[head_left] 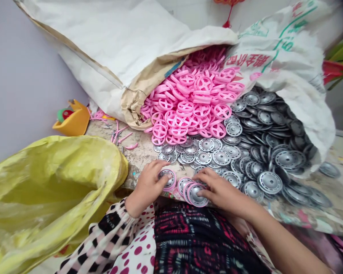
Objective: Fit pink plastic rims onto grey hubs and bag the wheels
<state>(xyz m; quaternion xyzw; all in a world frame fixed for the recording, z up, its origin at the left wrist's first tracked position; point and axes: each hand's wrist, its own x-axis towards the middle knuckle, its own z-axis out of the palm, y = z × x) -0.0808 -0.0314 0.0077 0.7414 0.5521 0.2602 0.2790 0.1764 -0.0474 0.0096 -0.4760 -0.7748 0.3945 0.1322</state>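
My left hand (146,187) rests at the table's front edge, its thumb and fingers pinched on one assembled wheel (167,179), a pink rim with a silver disc pressed in. My right hand (220,189) lies beside it, fingers curled over a short row of assembled wheels (192,191) that lean on each other. A heap of pink spoked wheel rims (193,102) spills from a big white woven sack (125,45) at the back. A heap of silver hubcap discs (263,144) spreads to the right, out of a second white sack (297,76).
A yellow plastic sack (48,190) stands open at the left, next to my left arm. A yellow toy part (72,120) and pink plastic offcuts (120,135) lie on the worn tabletop (140,152) at the back left. A grey wall is on the left.
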